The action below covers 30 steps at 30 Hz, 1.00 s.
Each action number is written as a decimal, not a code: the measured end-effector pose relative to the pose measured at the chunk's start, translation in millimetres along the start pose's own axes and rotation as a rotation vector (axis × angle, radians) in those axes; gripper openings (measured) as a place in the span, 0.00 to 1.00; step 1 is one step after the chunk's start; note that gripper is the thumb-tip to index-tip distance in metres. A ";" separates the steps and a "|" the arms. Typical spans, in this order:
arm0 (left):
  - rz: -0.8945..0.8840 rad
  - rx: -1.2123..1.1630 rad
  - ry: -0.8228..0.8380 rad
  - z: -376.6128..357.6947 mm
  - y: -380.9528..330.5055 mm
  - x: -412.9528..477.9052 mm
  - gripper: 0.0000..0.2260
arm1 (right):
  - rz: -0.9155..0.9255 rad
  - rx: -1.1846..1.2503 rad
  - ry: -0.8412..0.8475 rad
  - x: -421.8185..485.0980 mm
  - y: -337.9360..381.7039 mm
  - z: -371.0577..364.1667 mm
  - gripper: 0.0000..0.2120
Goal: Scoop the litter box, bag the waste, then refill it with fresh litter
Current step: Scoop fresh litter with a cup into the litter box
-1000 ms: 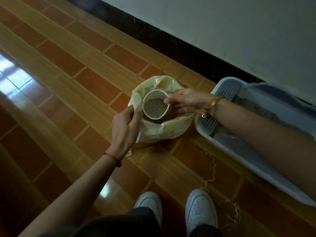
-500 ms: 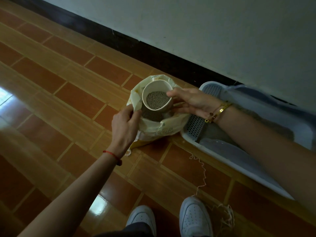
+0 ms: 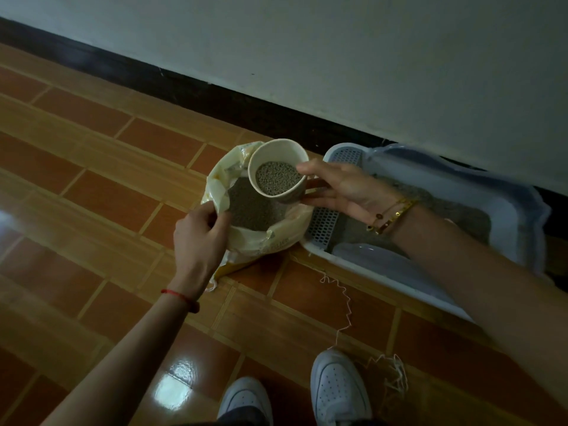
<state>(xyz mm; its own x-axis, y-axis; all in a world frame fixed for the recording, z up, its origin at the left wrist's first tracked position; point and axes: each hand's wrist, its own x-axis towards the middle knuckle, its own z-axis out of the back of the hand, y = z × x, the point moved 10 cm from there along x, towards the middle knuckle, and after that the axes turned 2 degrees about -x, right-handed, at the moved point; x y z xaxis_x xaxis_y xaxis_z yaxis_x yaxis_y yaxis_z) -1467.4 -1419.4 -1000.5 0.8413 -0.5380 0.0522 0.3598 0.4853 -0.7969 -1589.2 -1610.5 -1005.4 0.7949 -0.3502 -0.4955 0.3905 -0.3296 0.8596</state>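
Note:
A cream litter bag [image 3: 278, 241] stands open on the tiled floor, grey litter [image 3: 252, 207] showing inside. My left hand [image 3: 199, 232] pinches the bag's near-left rim. My right hand [image 3: 344, 189] holds a pale cup [image 3: 276, 152] by its right side, thumb over the rim. The cup is part-filled with grey litter granules and hangs above the bag's mouth. To the right, against the wall, lies the white-and-blue litter box [image 3: 504, 210] with a perforated grate [image 3: 322, 222] at its left end and grey litter inside. My right forearm crosses over the box.
My two white shoes [image 3: 338, 388] stand at the bottom edge. A loose white string [image 3: 347, 305] trails over the tiles from the bag toward the shoes. A dark baseboard [image 3: 184, 87] and a white wall close off the far side.
The cup of litter has risen out of the bag and now sits higher above its mouth. My left hand keeps its hold on the rim. The camera view has tilted up toward the wall.

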 end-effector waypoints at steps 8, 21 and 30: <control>-0.043 0.032 -0.004 -2.4 -3.8 -4.3 0.22 | 0.024 0.119 -0.106 -23.1 -3.4 48.4 0.08; -0.108 0.117 0.031 -24.8 -10.8 -15.1 0.18 | -0.003 0.114 -0.466 -60.8 -50.7 144.8 0.10; -0.120 0.178 0.037 -35.2 -11.8 -18.8 0.18 | -0.088 -0.248 -0.763 -77.5 -87.7 190.7 0.38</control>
<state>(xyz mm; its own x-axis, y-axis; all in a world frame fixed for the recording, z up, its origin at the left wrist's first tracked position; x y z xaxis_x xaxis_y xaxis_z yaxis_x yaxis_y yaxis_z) -1501.6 -1439.2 -1013.2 0.7740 -0.6226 0.1158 0.5247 0.5282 -0.6676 -1773.6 -1721.6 -1066.2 0.2551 -0.8637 -0.4347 0.5998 -0.2113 0.7718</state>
